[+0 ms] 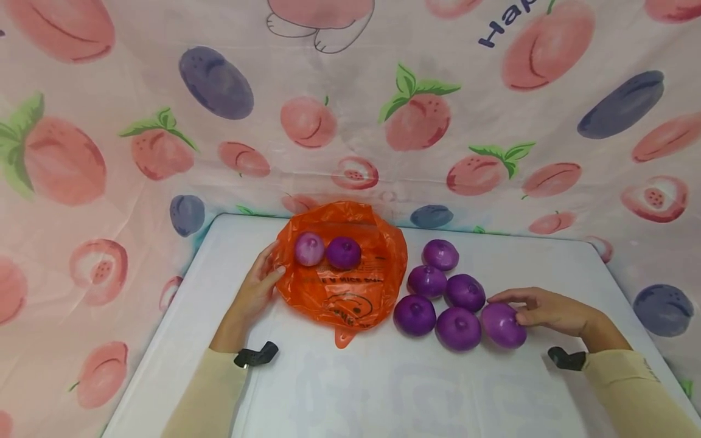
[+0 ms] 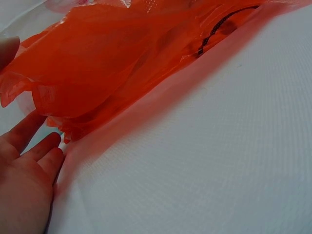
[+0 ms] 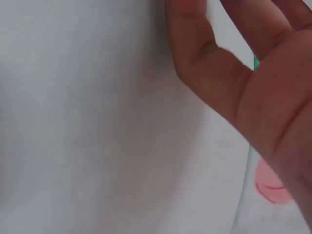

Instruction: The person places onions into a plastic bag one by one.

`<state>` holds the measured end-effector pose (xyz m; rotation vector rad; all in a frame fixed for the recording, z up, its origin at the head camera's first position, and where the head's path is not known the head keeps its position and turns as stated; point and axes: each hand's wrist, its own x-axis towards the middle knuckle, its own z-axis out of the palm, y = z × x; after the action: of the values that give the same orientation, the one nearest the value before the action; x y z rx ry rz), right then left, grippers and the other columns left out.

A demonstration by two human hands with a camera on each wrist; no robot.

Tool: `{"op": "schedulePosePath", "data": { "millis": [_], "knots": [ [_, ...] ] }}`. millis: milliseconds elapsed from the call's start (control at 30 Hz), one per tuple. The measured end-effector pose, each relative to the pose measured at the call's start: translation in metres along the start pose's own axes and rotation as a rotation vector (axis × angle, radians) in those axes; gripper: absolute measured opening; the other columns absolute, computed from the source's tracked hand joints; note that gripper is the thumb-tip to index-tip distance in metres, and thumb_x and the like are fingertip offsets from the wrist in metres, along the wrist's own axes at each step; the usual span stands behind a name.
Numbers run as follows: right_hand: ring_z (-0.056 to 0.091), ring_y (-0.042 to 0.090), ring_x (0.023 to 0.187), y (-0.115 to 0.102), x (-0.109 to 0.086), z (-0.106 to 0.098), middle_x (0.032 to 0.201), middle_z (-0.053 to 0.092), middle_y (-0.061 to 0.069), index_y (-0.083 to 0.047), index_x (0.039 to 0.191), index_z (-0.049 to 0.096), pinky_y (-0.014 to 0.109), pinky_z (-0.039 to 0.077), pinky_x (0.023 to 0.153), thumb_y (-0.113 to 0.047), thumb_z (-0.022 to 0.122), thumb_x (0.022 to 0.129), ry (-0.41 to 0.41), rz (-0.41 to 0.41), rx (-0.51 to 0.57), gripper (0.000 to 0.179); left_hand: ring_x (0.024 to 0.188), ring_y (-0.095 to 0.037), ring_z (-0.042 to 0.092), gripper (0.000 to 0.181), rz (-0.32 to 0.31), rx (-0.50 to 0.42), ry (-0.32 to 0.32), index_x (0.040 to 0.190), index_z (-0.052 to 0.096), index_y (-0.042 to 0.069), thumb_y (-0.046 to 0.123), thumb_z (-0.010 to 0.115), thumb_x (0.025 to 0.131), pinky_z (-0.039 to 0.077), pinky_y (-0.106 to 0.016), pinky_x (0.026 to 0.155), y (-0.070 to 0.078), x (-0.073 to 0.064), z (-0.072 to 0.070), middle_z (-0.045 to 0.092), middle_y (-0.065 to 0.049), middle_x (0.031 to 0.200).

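An orange plastic bag lies spread on the table with its mouth facing up. Two purple onions, a paler one and a darker one, sit inside it. My left hand holds the bag's left rim between thumb and fingers; the left wrist view shows those fingers at the bag's crumpled edge. With thumb and fingers, my right hand grips a purple onion at the right end of a cluster. The right wrist view shows bent fingers, the onion out of frame.
Several other purple onions, including one at the front and one at the back, are grouped between the bag and my right hand. The white table meets a fruit-printed cloth behind and at the sides.
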<state>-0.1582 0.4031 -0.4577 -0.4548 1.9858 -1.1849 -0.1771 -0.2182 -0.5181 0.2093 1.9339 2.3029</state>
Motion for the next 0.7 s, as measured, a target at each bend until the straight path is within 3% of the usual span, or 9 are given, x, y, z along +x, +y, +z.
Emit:
{"op": "schedulePosePath", "data": {
  "millis": [200,400,700],
  "knots": [
    [0.060,0.011,0.124,-0.009,0.007,0.003,0.143,0.057,-0.013,-0.003,0.147,0.049,0.035,0.058,0.094,-0.024,0.059,0.101,-0.020,-0.090,0.105,0.051,0.144,-0.012,0.038,0.063,-0.008,-0.001,0.001,0.161,0.029,0.026,0.015,0.056,0.105,0.046,-0.015,0.107,0.000,-0.001,0.001,0.025,-0.005,0.168],
    [0.067,0.018,0.116,-0.023,0.014,0.008,0.141,0.059,-0.005,-0.003,0.146,0.049,0.035,0.060,0.093,-0.010,0.052,0.103,-0.012,-0.208,0.138,0.044,0.144,-0.013,0.038,0.063,-0.003,0.000,-0.007,0.161,0.028,0.026,0.015,0.055,0.105,0.046,-0.016,0.107,0.000,0.000,0.002,0.024,-0.007,0.168],
    [0.069,0.017,0.110,-0.056,0.033,0.022,0.133,0.064,-0.006,0.002,0.145,0.049,0.034,0.062,0.084,-0.003,0.051,0.102,0.190,-0.231,0.060,0.043,0.146,-0.016,0.036,0.063,-0.007,-0.003,-0.002,0.161,0.028,0.025,0.015,0.056,0.105,0.046,-0.016,0.107,0.002,-0.001,0.002,0.024,-0.006,0.168]
  ]
}}
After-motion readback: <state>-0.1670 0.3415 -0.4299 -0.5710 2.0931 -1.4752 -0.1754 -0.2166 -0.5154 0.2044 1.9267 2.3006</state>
